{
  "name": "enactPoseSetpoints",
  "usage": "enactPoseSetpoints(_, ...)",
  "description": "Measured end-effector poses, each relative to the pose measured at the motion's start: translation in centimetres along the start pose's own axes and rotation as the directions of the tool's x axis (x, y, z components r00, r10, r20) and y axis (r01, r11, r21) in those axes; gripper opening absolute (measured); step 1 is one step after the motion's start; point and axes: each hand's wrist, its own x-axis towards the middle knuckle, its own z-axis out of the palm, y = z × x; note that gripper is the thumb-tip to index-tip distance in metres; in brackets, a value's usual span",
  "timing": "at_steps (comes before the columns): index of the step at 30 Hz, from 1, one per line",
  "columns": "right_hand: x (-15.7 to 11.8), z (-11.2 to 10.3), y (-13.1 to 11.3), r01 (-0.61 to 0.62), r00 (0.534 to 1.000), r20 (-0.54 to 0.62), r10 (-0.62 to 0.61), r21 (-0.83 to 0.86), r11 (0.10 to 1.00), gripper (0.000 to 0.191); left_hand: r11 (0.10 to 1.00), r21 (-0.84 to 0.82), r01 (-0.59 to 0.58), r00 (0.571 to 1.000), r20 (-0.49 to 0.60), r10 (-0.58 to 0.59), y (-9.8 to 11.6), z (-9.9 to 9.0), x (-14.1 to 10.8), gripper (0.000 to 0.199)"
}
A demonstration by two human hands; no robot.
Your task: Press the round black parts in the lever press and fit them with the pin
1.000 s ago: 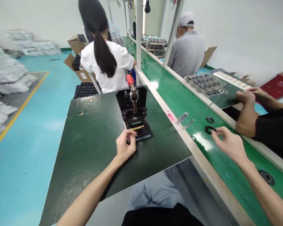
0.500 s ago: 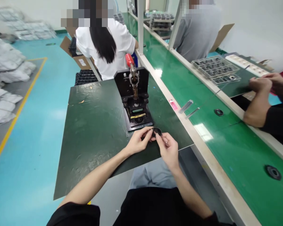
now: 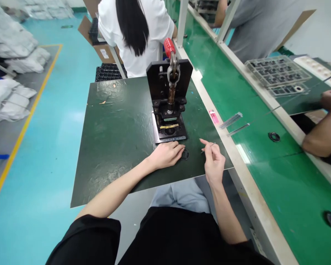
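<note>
My left hand [image 3: 168, 154] rests on the dark green board [image 3: 113, 129], its fingertips closed on the edge of a round black part [image 3: 185, 154] that lies flat. To the right, my right hand [image 3: 214, 156] is raised a little over the board, thumb and fingers pinched on a thin strip [image 3: 209, 147]. Just beyond my left hand stands a black hand press [image 3: 169, 99] with a red handle [image 3: 169, 48]. A yellow strip lies across its lower part.
Thin metal strips [image 3: 231, 120] and a pink item [image 3: 213, 117] lie at the conveyor's near edge. Black rings [image 3: 274, 137] sit on the green conveyor [image 3: 264, 162]. A person in white [image 3: 160, 33] is beyond the press; another person's arm [image 3: 322, 136] is at right.
My hands have moved apart, the right one to the right with a thin strip. The round black part, earlier held between both hands, now lies on the board. The view has shifted.
</note>
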Motion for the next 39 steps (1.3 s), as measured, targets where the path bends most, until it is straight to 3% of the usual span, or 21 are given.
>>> enactPoseSetpoints(3,0.5,0.1,-0.8,0.017,0.996,0.090,-0.015,-0.028,0.999,0.036,0.997,0.078,0.007,0.999,-0.042,-0.004,0.4,0.0,0.0,0.042)
enactPoseSetpoints(8,4.4,2.0,-2.7,0.138,0.968,0.215,-0.126,-0.042,0.989,0.041,1.000,-0.004,-0.013,0.987,-0.159,0.012,1.1,0.2,0.1,0.038)
enactPoseSetpoints(14,8.9,6.6,-2.3,0.252,0.884,0.409,-0.227,-0.008,0.968,0.051,0.991,-0.062,-0.121,0.990,-0.076,0.116,1.1,0.6,-0.1,0.052)
enactPoseSetpoints(21,8.6,7.6,-0.2,0.272,0.885,0.402,-0.236,-0.034,0.962,0.048,0.991,-0.074,-0.115,0.993,-0.033,0.113,0.8,0.6,-0.3,0.057)
enactPoseSetpoints(32,8.4,7.8,-0.8,0.344,0.864,0.420,-0.277,-0.090,0.935,0.047,0.993,-0.042,-0.113,0.993,-0.025,0.112,0.9,0.8,-0.3,0.056)
enactPoseSetpoints(39,8.4,7.8,-0.9,0.374,0.867,0.400,-0.298,-0.125,0.919,0.030,0.991,-0.062,-0.115,0.993,-0.012,0.114,0.8,0.5,-0.2,0.053)
